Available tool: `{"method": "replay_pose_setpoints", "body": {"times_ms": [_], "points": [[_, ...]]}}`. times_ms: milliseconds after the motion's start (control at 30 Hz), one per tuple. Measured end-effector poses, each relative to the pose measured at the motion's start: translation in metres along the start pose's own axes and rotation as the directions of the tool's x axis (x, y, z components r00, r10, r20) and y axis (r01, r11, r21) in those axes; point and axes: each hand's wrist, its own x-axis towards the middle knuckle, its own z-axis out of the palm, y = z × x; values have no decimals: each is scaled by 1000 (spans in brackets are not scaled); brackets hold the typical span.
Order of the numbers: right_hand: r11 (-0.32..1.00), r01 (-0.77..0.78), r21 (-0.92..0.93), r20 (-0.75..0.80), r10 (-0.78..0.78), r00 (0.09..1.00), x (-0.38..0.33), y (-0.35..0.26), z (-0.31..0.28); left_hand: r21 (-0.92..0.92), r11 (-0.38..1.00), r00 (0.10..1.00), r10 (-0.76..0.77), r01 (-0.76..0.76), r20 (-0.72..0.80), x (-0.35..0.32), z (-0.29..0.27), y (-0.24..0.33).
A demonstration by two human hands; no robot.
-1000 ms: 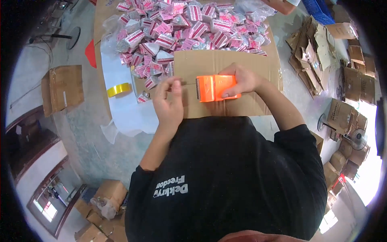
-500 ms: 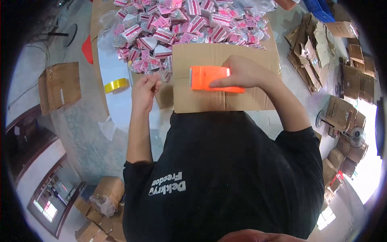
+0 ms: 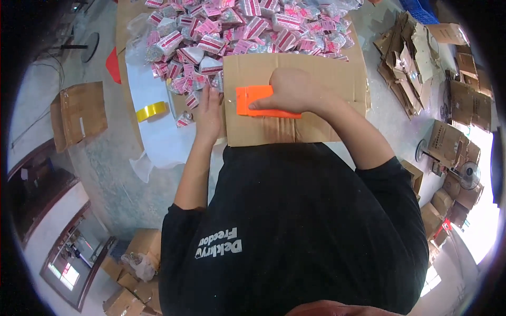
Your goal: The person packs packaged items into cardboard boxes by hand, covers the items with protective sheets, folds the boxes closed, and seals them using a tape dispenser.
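Note:
A brown cardboard box (image 3: pixel 327 126) lies in front of my body at the table's near side. My right hand (image 3: pixel 296 89) is closed round an orange tape dispenser (image 3: pixel 255 95), which rests on the box's top near its left end. Against the left side of the box stands my left hand (image 3: pixel 210 115), fingers stretched upward and nothing visibly held. Small packets with pink-and-white labels (image 3: pixel 211 43) are heaped just beyond the box. A single packet (image 3: pixel 184 119) lies left of my left hand.
A yellow tape roll (image 3: pixel 152 111) sits on the white sheet (image 3: pixel 163 139) at the table's left. Flattened cardboard (image 3: pixel 406 68) is piled on the floor at right, near stacked cartons (image 3: pixel 469 108) and a fan (image 3: pixel 468 175). Another carton (image 3: pixel 81 113) stands at left.
My left hand has moved right to the box's side, its fingers straightening from a pinch. My right hand has shifted left with the tape dispenser toward the box's left end.

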Motion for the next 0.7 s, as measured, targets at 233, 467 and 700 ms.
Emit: {"method": "replay_pose_setpoints", "body": {"times_ms": [233,467,700], "points": [[995,-52,88,123,41,992,-29,19,-28,5,983,969,179,-182,169,-19,18,35],[982,-152,110,142,135,981,-128,132,-62,32,992,969,114,-124,219,-16,12,41],[900,-427,94,196,404,894,-178,198,-79,55,984,957,150,-169,248,-16,8,47]]}}
